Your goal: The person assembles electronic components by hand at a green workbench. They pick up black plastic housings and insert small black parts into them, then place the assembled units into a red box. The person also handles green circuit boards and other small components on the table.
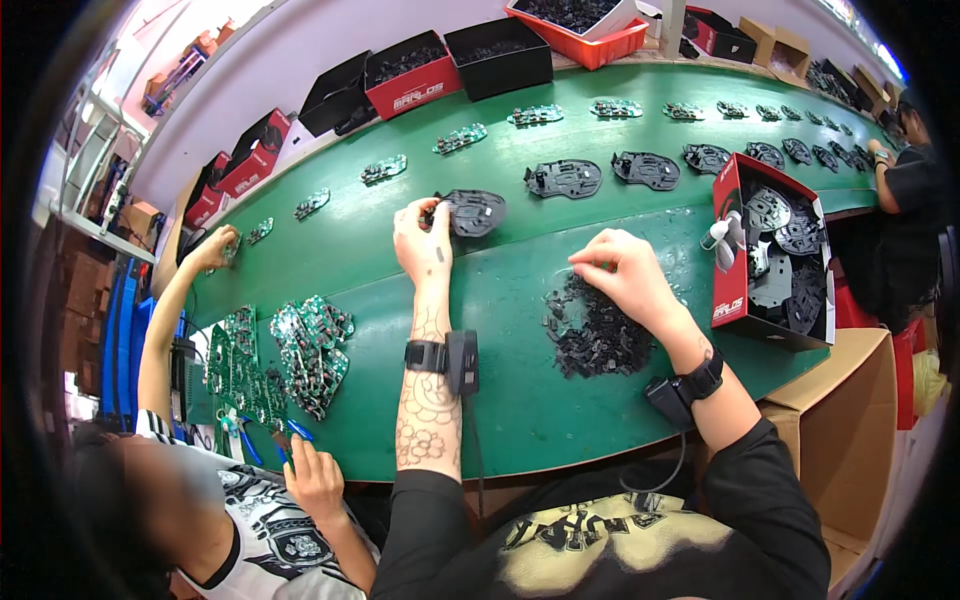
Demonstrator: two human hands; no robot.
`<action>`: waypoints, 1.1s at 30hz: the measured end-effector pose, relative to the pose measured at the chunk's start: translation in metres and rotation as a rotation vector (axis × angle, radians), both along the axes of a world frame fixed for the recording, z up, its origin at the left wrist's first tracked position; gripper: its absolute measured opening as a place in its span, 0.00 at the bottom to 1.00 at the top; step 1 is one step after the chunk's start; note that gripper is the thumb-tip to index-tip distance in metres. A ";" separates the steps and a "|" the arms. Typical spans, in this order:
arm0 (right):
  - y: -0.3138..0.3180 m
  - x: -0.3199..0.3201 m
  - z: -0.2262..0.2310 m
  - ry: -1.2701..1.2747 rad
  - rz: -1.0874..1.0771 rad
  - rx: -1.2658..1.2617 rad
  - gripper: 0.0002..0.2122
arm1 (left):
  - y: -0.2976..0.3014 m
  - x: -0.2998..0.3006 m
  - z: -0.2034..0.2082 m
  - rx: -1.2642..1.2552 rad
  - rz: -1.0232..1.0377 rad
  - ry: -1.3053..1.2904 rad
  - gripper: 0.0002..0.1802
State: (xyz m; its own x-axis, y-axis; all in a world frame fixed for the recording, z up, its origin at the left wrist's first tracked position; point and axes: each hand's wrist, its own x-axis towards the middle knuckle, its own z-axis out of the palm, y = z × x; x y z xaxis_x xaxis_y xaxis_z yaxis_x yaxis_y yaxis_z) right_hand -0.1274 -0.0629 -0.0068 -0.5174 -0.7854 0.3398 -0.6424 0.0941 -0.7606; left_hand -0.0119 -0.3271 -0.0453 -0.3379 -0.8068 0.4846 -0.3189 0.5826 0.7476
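My left hand point(424, 238) is closed on the near-left edge of a black plastic computer mouse base point(473, 212), held over the green table with its inner side showing. My right hand point(625, 275) is above a heap of small black plastic parts point(600, 335). Its thumb and forefinger are pinched together; whatever is between them is too small to make out. Beyond my hands, more mouse bases point(565, 179) lie in a row to the right, and a row of green circuit boards point(536, 115) runs behind them.
A red-and-black box point(733, 255) of mouse shells stands at right, a small white fan point(722, 235) by its side. Loose circuit boards point(310, 350) are piled at left, near a co-worker's hand point(316, 480). Bins of black parts point(410, 85) line the back. Another person works far right.
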 end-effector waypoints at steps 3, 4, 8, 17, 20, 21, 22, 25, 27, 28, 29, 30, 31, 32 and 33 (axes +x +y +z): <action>0.000 0.004 -0.010 0.116 0.034 0.071 0.05 | -0.022 -0.007 -0.009 -0.026 0.110 -0.118 0.12; 0.000 0.004 -0.011 0.140 0.043 0.092 0.05 | -0.024 -0.011 -0.007 -0.030 0.121 -0.150 0.12; -0.002 0.007 -0.014 0.157 0.117 0.107 0.05 | -0.023 -0.014 -0.003 -0.054 0.073 -0.287 0.17; -0.001 0.006 -0.015 0.184 0.209 0.107 0.04 | -0.025 -0.022 -0.007 -0.090 0.035 -0.147 0.18; -0.003 0.000 -0.025 0.298 0.195 -0.064 0.04 | 0.034 -0.046 0.039 -0.079 -0.273 0.126 0.16; 0.003 -0.008 -0.025 0.305 0.180 -0.060 0.05 | 0.085 -0.063 0.065 0.075 -0.521 0.161 0.16; 0.001 -0.009 -0.029 0.290 0.149 -0.109 0.04 | 0.134 -0.066 0.095 0.214 -0.733 0.179 0.15; -0.032 0.009 -0.028 0.173 0.172 -0.168 0.05 | 0.209 -0.070 0.128 -0.462 -1.011 -0.133 0.10; -0.016 -0.007 -0.027 0.117 0.134 -0.093 0.05 | 0.261 -0.111 0.127 -0.616 -1.156 -0.098 0.11; -0.006 -0.016 -0.028 0.141 0.085 -0.114 0.05 | 0.283 -0.130 0.122 -0.675 -1.129 -0.174 0.14; -0.002 -0.020 -0.025 0.162 0.050 -0.154 0.05 | 0.296 -0.140 0.121 -0.691 -1.124 -0.309 0.18; 0.002 -0.022 -0.026 0.177 0.043 -0.165 0.05 | 0.308 -0.146 0.119 -0.726 -1.130 -0.413 0.20; 0.000 -0.022 -0.024 0.189 0.045 -0.190 0.05 | 0.315 -0.149 0.118 -0.767 -1.121 -0.529 0.23; -0.002 -0.019 -0.023 0.216 0.036 -0.231 0.04 | 0.320 -0.150 0.117 -0.793 -1.120 -0.534 0.26; -0.005 -0.016 -0.023 0.211 0.032 -0.249 0.04 | 0.324 -0.148 0.117 -0.765 -1.124 -0.687 0.30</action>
